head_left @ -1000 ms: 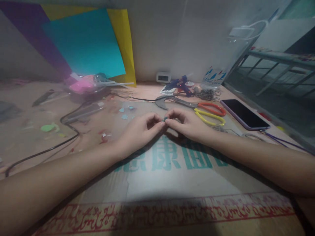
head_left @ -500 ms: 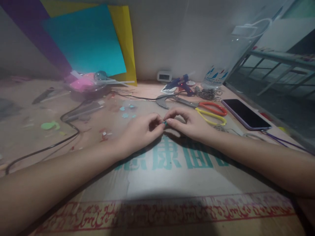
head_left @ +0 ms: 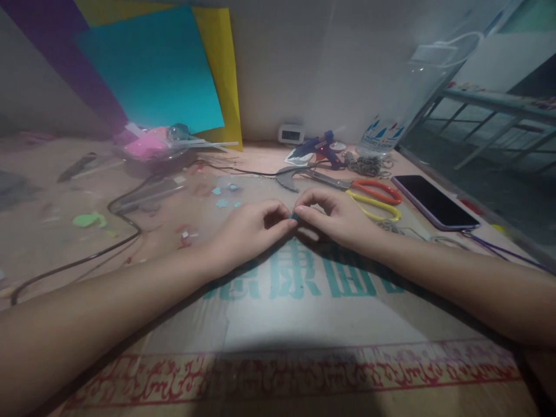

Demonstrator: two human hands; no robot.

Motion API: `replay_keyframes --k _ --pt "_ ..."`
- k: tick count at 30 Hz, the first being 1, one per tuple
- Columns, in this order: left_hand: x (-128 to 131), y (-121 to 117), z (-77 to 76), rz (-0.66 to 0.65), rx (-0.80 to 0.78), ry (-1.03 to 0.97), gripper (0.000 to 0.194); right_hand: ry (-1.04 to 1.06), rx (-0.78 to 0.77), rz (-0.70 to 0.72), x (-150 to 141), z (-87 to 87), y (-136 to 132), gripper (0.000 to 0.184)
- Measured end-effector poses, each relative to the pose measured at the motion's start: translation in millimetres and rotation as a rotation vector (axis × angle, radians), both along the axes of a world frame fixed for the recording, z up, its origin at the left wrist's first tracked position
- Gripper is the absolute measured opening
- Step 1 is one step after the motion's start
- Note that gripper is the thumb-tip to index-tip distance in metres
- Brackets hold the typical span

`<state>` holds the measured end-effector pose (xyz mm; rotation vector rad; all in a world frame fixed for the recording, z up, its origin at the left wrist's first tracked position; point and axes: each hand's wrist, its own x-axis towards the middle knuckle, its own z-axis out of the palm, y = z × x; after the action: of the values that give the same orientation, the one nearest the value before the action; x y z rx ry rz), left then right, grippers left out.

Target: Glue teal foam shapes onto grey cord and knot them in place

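Observation:
My left hand (head_left: 256, 229) and my right hand (head_left: 332, 214) meet above the printed cardboard (head_left: 304, 324). Thumb and index finger of each are pinched at a tiny teal piece (head_left: 295, 216); most of it is covered by the fingertips, so its exact kind cannot be made out. Several small light-blue cut-out shapes (head_left: 222, 203) lie beyond my left hand on a clear sheet. Just past my right hand rest scissors (head_left: 376, 194) with one orange and one yellow handle, blades pointing left.
A phone (head_left: 434, 201) lies at the right. Behind stand a blue glue gun (head_left: 319, 149), a small white digital display (head_left: 291, 134) and a clear plastic container (head_left: 382, 127). A dark cord (head_left: 110, 250) curves across the left, near a green piece (head_left: 87, 220) and a bag of pink material (head_left: 147, 145).
Both hands have shifted very slightly to the right with the teal piece, and the fingertips have changed position around it. Everything else stays in place.

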<state>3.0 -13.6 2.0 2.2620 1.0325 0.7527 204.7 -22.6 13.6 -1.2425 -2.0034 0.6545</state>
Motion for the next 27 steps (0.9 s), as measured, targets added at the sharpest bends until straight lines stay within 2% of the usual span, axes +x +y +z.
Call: replay_keyframes --k 3,8,13,16,21,27 --pt "0.3 -0.1 0.6 -0.004 -0.067 -0.012 0.025 0.015 -0.020 -0.002 -0.5 -0.4 -0.6 0.021" --pt "0.2 0.3 -0.5 -0.003 -0.065 -0.022 0.023 0.050 -0.003 0.035 -0.6 -3.0 0.7 0.023" --pt "0.6 0.6 -0.5 -0.009 -0.101 -0.077 0.024 0.166 -0.088 0.122 1.5 -5.3 1.4 0.032" --pt "0.4 0.8 -0.2 -0.009 -0.118 -0.086 0.022 0.218 -0.091 0.087 3.2 -5.8 2.3 0.035" --pt "0.3 1.6 -0.4 -0.008 -0.106 -0.089 0.021 0.147 -0.019 0.036 5.1 -5.6 3.8 0.028" --pt "-0.4 1.1 -1.4 -0.005 -0.009 -0.029 0.022 0.008 0.035 -0.001 2.1 -1.7 1.3 0.020"
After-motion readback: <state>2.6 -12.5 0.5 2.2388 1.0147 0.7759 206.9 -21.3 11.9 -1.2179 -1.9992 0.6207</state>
